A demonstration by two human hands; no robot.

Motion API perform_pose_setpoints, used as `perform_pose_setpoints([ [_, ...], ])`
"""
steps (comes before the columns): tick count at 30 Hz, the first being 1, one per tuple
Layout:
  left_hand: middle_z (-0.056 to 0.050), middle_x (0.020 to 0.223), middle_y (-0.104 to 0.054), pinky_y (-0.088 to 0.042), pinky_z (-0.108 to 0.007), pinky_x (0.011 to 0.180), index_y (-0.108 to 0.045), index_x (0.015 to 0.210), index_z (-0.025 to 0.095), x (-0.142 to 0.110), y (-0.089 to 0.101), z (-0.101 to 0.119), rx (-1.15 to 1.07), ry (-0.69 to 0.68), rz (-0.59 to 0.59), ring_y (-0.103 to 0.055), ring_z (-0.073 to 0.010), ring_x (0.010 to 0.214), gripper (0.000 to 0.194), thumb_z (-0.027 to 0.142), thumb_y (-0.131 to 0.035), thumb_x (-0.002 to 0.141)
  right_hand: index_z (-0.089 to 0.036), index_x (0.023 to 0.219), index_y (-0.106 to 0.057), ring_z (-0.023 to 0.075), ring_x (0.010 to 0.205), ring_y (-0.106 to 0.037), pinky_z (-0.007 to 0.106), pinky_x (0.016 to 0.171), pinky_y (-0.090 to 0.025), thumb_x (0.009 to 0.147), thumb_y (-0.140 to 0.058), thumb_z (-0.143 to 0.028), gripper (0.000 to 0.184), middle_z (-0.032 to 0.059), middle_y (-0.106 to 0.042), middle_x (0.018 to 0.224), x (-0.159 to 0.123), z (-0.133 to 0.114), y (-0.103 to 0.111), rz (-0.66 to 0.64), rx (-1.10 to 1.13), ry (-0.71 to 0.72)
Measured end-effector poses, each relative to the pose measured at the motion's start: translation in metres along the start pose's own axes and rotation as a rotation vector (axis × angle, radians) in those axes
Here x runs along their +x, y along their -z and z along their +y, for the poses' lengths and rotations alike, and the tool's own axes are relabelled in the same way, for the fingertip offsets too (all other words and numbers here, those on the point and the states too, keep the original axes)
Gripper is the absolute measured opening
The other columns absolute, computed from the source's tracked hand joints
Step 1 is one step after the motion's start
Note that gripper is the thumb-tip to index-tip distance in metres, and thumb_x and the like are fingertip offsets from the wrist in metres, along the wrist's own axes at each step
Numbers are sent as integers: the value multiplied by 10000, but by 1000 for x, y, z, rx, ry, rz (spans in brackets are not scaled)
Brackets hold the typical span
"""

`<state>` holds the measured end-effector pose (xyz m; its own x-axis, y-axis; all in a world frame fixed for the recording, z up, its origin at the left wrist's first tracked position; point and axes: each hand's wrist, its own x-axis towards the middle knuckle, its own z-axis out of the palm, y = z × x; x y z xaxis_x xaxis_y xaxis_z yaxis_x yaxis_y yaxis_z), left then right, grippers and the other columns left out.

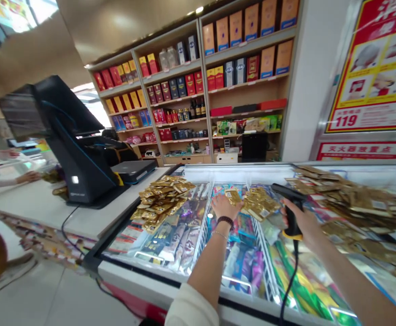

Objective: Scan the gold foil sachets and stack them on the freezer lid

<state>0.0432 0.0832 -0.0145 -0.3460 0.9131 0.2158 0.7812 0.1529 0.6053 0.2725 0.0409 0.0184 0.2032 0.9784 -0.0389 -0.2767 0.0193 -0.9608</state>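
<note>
My left hand [225, 207], with a dark beaded bracelet at the wrist, reaches over the freezer's glass top. It holds a small gold foil packet [232, 196] at its fingers, with part of the packet hidden behind the hand. In my right hand [304, 222] is a black and yellow barcode scanner [291, 213], its head pointing left and its cable hanging down. Between the two hands lies a small heap of gold packets [260, 202]. A taller pile of gold packets [164, 199] rests to the left, and a wide spread of them [364, 199] covers the right side.
Frozen goods in wire baskets [202, 231] show through the glass. On the counter [112, 217] at left stands a checkout terminal [82, 149]. Another person's hand [28, 176] is at the far left. Shelves of boxed bottles [184, 86] line the back wall.
</note>
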Motion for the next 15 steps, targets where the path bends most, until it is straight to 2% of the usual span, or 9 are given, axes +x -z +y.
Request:
perform_pose_setpoints([
  [3, -174, 1556, -723, -296, -627, 1372, -797, 1197, 265, 1, -2, -5, -158, -33, 47, -540, -443, 1567, 398, 365, -949, 843, -257, 786, -691, 132, 438, -537, 263, 366, -416, 683, -983, -516, 404, -24, -634, 610, -3, -1, -2, -15, -22, -1],
  [5, -132, 1412, -796, -312, -598, 1366, -795, 1101, 287, 4, 0, -10, -270, -38, 39, -593, -406, 1504, 299, 234, -926, 836, -262, 807, -698, 139, 452, -539, 278, 376, -423, 687, -973, -533, 404, -20, -633, 623, -4, 0, -3, -34, -49, 14],
  [8, -102, 1275, -837, -340, -553, 1359, -782, 1118, 297, 9, 4, -16, -422, 4, 11, -628, -379, 1459, 406, 130, -927, 778, -269, 836, -711, 152, 462, -535, 298, 378, -429, 664, -957, -570, 425, -11, -636, 632, -3, 1, -2, -51, -87, 41],
  [11, -121, 1208, -850, -383, -505, 1340, -770, 1180, 268, 15, 10, -23, -520, 40, 8, -664, -382, 1437, 555, 98, -975, 692, -269, 829, -696, 151, 468, -540, 296, 379, -430, 662, -940, -582, 430, -9, -639, 645, -2, 5, -2, -50, -99, 54],
  [13, -128, 1120, -860, -449, -473, 1292, -776, 1131, 252, 19, 13, -28, -509, 62, -5, -714, -389, 1376, 538, 127, -1005, 661, -265, 815, -683, 140, 464, -535, 284, 377, -424, 673, -933, -576, 423, -12, -639, 651, -2, 8, -2, -35, -84, 45],
  [15, -115, 1018, -863, -510, -456, 1234, -776, 990, 261, 21, 16, -32, -433, 69, -31, -763, -391, 1288, 420, 164, -1016, 659, -254, 828, -691, 126, 461, -528, 266, 380, -424, 678, -941, -560, 423, -15, -641, 654, -2, 11, -2, -19, -58, 25],
])
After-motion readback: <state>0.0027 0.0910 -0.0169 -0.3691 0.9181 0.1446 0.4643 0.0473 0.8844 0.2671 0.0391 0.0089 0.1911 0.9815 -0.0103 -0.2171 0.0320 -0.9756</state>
